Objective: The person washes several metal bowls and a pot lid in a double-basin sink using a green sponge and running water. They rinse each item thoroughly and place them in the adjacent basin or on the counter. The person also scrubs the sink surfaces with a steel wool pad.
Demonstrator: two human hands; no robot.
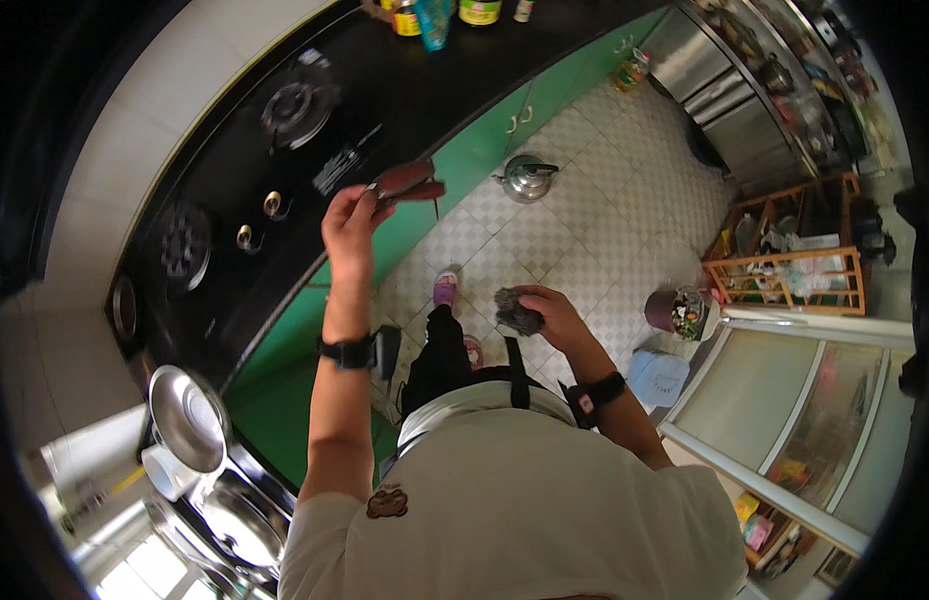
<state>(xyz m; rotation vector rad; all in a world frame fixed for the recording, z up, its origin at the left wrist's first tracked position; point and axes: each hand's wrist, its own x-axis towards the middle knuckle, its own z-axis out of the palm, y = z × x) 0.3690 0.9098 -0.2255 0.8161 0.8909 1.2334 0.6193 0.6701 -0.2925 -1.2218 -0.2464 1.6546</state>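
My left hand [353, 225] is raised by the edge of the black cooktop counter [389, 105]. Its fingers pinch a dark red, flat item [406, 182], perhaps a folded cloth or pouch; its exact kind is unclear. A thin strip hangs down from it. Over the tiled floor, my right hand [552, 315] grips a grey scouring pad [518, 312], which looks like steel wool. The two hands are well apart. Two gas burners, one farther [292, 111] and one nearer [185, 247], are set in the counter to the left of my left hand.
A metal kettle [528, 180] stands on the floor beside the green cabinets [502, 124]. Metal pans [190, 420] lie at the lower left. To the right are a waste bin [663, 311], a blue stool or container [658, 377], a wooden rack [787, 281] and a steel refrigerator [704, 82].
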